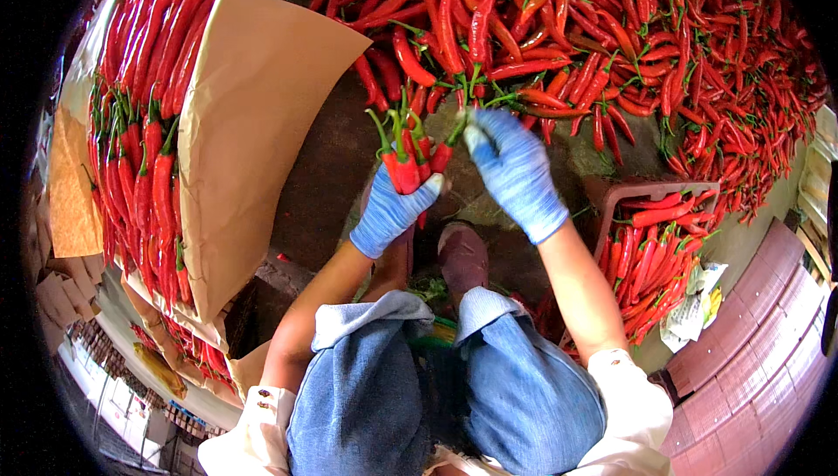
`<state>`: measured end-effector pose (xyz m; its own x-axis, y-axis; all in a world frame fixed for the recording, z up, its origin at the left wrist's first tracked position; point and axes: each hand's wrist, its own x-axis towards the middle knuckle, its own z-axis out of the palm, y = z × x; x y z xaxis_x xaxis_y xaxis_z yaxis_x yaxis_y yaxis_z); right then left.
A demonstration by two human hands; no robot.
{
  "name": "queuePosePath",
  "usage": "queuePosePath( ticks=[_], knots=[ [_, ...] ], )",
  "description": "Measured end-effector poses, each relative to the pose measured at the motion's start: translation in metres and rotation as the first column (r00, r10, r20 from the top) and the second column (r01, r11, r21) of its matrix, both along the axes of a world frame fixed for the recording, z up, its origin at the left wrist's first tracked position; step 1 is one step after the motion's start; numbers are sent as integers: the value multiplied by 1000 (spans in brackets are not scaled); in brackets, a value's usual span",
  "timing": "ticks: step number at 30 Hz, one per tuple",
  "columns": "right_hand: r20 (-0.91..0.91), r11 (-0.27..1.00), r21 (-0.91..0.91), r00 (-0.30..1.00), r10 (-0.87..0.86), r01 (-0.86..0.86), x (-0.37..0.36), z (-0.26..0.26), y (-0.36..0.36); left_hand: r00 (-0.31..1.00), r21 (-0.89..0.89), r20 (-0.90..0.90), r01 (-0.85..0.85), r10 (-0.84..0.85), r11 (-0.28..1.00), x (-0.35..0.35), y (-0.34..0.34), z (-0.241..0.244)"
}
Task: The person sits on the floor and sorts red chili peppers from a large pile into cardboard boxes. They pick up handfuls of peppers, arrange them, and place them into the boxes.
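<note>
My left hand (396, 211), in a blue knit glove with pale fingertips, grips a small bunch of red chili peppers (406, 172) with the green stems up. The lower ends of these peppers are mostly hidden by the glove. My right hand (517, 172), gloved the same way, pinches the green stem of one red chili pepper (442, 156) at the bunch's right side. Its fingertips are slightly blurred. Just beyond both hands spreads a large loose pile of red chili peppers (589, 64) on the floor.
A paper-lined box at left holds stacked red chili peppers (141, 168); its brown paper flap (262, 109) leans toward me. At right stands a plastic crate (605, 211) full of peppers, beside a crumpled plastic bag (691, 309). More peppers (196, 345) lie at lower left. My shoe (463, 257) is below my hands.
</note>
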<state>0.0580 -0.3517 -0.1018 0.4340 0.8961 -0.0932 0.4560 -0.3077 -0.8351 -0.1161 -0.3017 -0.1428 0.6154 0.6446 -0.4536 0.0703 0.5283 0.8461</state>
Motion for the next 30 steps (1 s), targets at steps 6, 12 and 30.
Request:
queuePosePath(
  ticks=[6,12,30],
  knots=[
    [724,975,-186,653,221,-124,18,-28,82,930,-242,-44,-364,365,899,-2,21,16],
    [697,999,-14,716,38,-40,44,-57,54,811,75,-176,-554,558,829,0,75,-8],
    [496,973,150,838,-225,173,60,31,-23,993,-502,112,35,25,864,57,16,24]
  ],
)
